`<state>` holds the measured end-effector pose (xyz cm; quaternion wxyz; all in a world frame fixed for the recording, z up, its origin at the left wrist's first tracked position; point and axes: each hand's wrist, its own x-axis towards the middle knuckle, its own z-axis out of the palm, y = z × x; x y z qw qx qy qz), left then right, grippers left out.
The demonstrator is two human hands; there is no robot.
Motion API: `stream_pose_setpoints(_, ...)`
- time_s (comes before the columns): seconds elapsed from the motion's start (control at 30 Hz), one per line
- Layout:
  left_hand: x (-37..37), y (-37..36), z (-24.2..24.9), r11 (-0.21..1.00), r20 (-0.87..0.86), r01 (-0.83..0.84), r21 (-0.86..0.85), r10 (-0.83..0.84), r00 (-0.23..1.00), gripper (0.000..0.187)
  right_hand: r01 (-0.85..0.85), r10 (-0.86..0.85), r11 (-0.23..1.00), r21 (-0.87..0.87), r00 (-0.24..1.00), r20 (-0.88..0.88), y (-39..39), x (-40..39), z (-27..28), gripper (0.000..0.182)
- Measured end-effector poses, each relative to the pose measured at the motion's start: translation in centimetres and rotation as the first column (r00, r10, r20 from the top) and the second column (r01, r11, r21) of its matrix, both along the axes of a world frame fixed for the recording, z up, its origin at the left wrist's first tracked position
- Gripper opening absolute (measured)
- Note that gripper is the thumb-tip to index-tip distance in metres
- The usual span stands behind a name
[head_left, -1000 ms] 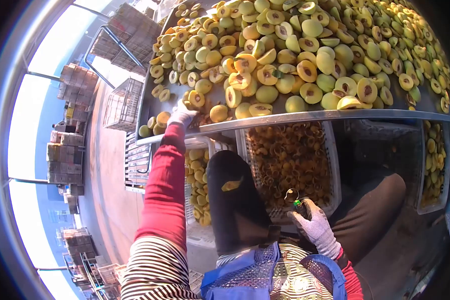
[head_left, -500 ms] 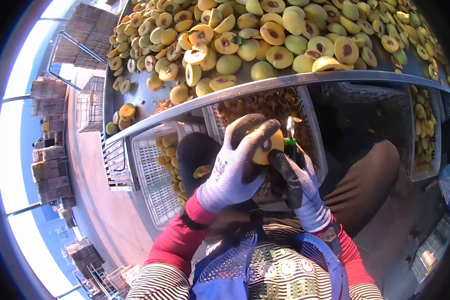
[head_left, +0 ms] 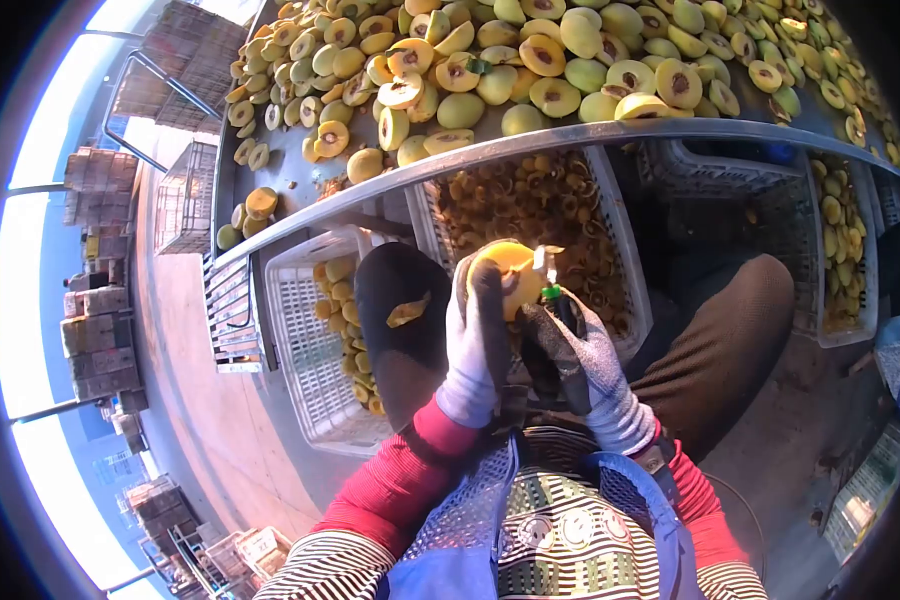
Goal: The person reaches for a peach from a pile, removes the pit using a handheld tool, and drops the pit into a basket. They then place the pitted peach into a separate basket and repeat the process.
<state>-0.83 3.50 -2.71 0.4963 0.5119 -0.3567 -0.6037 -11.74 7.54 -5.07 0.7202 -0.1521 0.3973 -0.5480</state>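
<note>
In a dirty white-and-grey glove, my left hand (head_left: 478,330) is wrapped round a yellow fruit half (head_left: 510,275) whose cut face shows. My right hand (head_left: 575,350), gloved too, grips a small tool (head_left: 550,280) with a green collar and a metal head. The metal head is beside the right edge of the fruit half. Both hands are above a white crate (head_left: 625,250) of brown and orange scraps. Part of the tool's handle is hidden by the right fingers.
A metal table (head_left: 370,187) heaped with fruit halves (head_left: 460,108) spans the top. One crate (head_left: 310,390) of fruit stands at the left, another (head_left: 863,325) at the right. A peel piece (head_left: 408,312) lies on the left knee. Stacked crates (head_left: 100,330) stand far left.
My left hand has turned more upright and shows more of the fruit's cut face. The tool's head has moved left and down. More of the scrap crate shows.
</note>
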Motion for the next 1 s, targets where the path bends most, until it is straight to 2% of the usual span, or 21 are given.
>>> stream_pose_setpoints(0.07,0.4,0.1,0.9,0.993,-0.059,-0.035,0.11,0.042,0.997,0.04,-0.155,0.157,0.988,0.025,0.972,-0.176,-0.3,-2.1,3.8,0.02)
stream_pose_setpoints(0.1,1.0,0.2,1.2,0.993,0.022,0.002,0.117,-0.004,1.0,0.038,-0.224,0.226,0.974,0.042,0.929,-0.294,-0.1,-3.0,5.4,0.02)
stream_pose_setpoints(0.13,1.2,0.2,1.3,0.993,0.021,-0.002,0.117,-0.001,1.0,0.038,-0.261,0.249,0.963,-0.058,0.955,-0.162,0.7,-3.6,5.0,0.021)
stream_pose_setpoints(0.17,1.3,0.1,1.3,0.992,0.258,0.106,-0.063,-0.086,0.962,0.037,-0.306,0.286,0.948,-0.088,0.94,-0.185,1.1,-3.3,4.8,0.023)
stream_pose_setpoints(0.2,1.2,0.2,1.3,0.945,0.488,0.251,-0.207,-0.123,0.864,0.037,-0.348,0.32,0.93,-0.115,0.924,-0.211,1.5,-2.9,4.4,0.025)
stream_pose_setpoints(0.23,1.0,0.6,1.2,0.946,0.485,0.253,-0.204,-0.126,0.866,0.037,-0.29,0.247,0.943,-0.162,0.938,-0.243,1.8,-2.3,3.2,0.03)
stream_pose_setpoints(0.27,0.7,0.8,1.1,0.968,0.355,0.199,-0.155,-0.134,0.925,0.037,-0.302,0.243,0.942,-0.144,0.913,-0.327,2.1,-2.2,1.7,0.036)
stream_pose_setpoints(0.33,0.4,1.1,1.1,0.994,0.09,0.104,-0.035,-0.101,0.991,0.036,-0.237,0.035,0.952,-0.194,0.713,-0.7,2.4,-2.0,2.1,0.037)
stream_pose_setpoints(0.37,0.3,1.3,1.5,0.989,0.139,0.128,-0.075,-0.117,0.983,0.035,-0.233,0.038,0.954,-0.187,0.715,-0.698,2.9,-1.7,1.6,0.037)
stream_pose_setpoints(0.43,0.0,1.9,1.3,0.987,0.179,0.144,-0.072,-0.13,0.975,0.04,-0.19,-0.172,0.914,-0.358,0.616,-0.768,3.5,-1.3,0.5,0.035)
stream_pose_setpoints(0.47,-0.2,2.0,1.2,0.985,0.219,0.155,-0.078,-0.134,0.966,0.045,-0.191,-0.172,0.914,-0.357,0.615,-0.77,3.7,-1.3,0.5,0.035)
stream_pose_setpoints(0.53,-0.6,2.2,1.2,0.988,0.193,0.135,-0.08,-0.118,0.974,0.044,-0.263,-0.156,0.91,-0.32,0.498,-0.853,4.0,-1.3,1.0,0.032)
stream_pose_setpoints(0.57,-0.8,2.4,1.1,0.99,0.17,0.115,-0.079,-0.101,0.98,0.043,-0.236,-0.165,0.911,-0.339,0.544,-0.822,4.1,-0.9,0.3,0.03)
stream_pose_setpoints(0.67,-1.2,2.5,1.0,0.991,0.156,0.086,-0.102,-0.069,0.985,0.039,-0.183,-0.276,0.883,-0.433,0.543,-0.793,4.2,-0.7,1.4,0.028)
stream_pose_setpoints(0.73,-1.3,2.5,0.9,0.989,0.162,0.075,-0.128,-0.054,0.985,0.037,-0.174,-0.281,0.875,-0.452,0.578,-0.767,4.8,-0.5,0.2,0.027)
stream_pose_setpoints(0.8,-1.2,2.4,0.9,0.98,0.22,0.142,-0.143,-0.108,0.97,0.034,-0.162,-0.284,0.869,-0.467,0.61,-0.739,5.6,0.0,-1.4,0.027)
stream_pose_setpoints(0.87,-1.3,2.0,1.6,0.973,0.236,0.182,-0.145,-0.145,0.961,0.031,-0.055,-0.22,0.912,-0.407,0.772,-0.596,6.4,0.6,-2.6,0.026)
stream_pose_setpoints(0.9,-1.2,1.8,1.9,0.964,0.253,0.22,-0.149,-0.178,0.951,0.028,-0.055,-0.218,0.912,-0.406,0.773,-0.595,6.2,0.3,-1.6,0.026)
stream_pose_setpoints(0.93,-1.0,1.5,1.9,0.964,0.256,0.219,-0.148,-0.176,0.95,0.028,-0.184,0.071,0.97,-0.159,0.84,-0.539,5.6,-0.7,1.0,0.026)
stream_pose_setpoints(0.97,-0.7,1.2,1.9,0.935,0.342,0.303,-0.183,-0.229,0.912,0.028,-0.338,0.339,0.938,0.077,0.851,-0.402,4.7,-2.2,4.6,0.027)
stream_pose_setpoints(1.0,-0.3,0.9,1.7,0.898,0.426,0.389,-0.207,-0.276,0.862,0.028,-0.337,0.339,0.938,0.077,0.852,-0.399,4.7,-2.1,4.6,0.027)
